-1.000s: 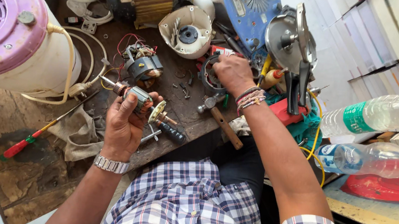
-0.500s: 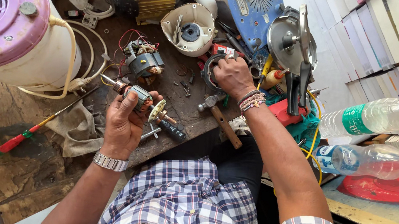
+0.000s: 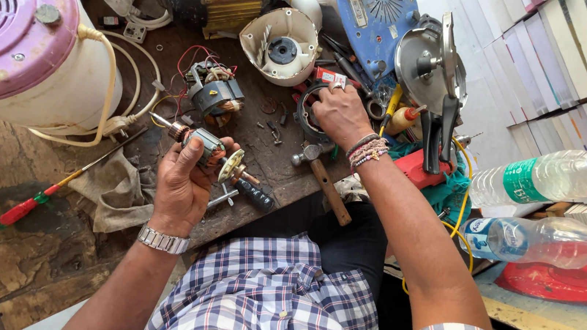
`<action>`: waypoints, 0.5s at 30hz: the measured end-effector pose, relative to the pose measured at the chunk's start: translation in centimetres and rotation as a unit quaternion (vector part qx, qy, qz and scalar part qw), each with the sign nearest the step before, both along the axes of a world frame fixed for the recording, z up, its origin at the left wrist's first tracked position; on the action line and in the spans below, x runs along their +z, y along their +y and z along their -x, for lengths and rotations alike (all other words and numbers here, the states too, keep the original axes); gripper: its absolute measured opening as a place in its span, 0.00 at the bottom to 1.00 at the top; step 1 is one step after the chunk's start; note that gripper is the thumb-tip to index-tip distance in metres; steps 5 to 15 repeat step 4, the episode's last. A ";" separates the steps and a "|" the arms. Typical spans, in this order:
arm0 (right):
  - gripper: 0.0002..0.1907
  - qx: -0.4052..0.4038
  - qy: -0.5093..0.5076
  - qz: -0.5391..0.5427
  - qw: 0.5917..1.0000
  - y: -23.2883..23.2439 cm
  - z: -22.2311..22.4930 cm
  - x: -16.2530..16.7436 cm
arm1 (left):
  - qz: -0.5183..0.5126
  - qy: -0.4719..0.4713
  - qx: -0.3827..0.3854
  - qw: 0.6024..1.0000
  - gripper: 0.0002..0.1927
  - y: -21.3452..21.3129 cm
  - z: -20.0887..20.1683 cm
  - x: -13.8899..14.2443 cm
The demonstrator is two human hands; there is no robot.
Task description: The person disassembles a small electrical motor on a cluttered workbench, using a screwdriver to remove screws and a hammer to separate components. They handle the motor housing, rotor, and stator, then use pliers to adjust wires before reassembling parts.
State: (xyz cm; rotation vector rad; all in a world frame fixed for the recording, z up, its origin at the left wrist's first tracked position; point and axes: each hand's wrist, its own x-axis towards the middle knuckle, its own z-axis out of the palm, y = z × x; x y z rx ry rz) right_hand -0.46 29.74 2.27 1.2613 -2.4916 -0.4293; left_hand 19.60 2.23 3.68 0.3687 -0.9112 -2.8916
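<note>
Taking the worn wooden workbench as the landmark, the person sits at its near edge in a checked shirt, and one motor armature is in hand just above that edge. The left hand, with a metal watch at the wrist, is curled around the armature's middle, fingers wrapped over its striped winding; a thin shaft sticks out towards the bench's far left, and a pale toothed disc and dark stub point towards the right. Beside it on the bench lie one hammer with a wooden handle, and one red-handled screwdriver to the left near a grey rag. Farther in, the right hand, beaded bands at the wrist, rests with its fingers bent over a dark ring-shaped part, well apart from the armature. One stator with red wires sits just beyond the armature. At the bench's far side stand one white cup-shaped housing and one purple-topped appliance. Off its right end lie two plastic bottles.
</note>
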 end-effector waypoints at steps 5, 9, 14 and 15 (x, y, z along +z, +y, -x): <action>0.08 -0.058 -0.062 -0.028 0.996 -0.3 0.1 -0.7 | 0.000 0.008 -0.005 1.000 0.19 0.0 0.1 -0.5; 0.08 -0.058 -0.062 -0.028 0.996 -0.3 0.1 -0.7 | 0.000 0.008 -0.005 1.000 0.19 0.0 0.1 -0.5; 0.08 -0.058 -0.062 -0.028 0.996 -0.3 0.1 -0.7 | 0.000 0.008 -0.005 1.000 0.19 0.0 0.1 -0.5; 0.08 -0.058 -0.062 -0.028 0.996 -0.3 0.1 -0.7 | 0.000 0.008 -0.005 1.000 0.19 0.0 0.1 -0.5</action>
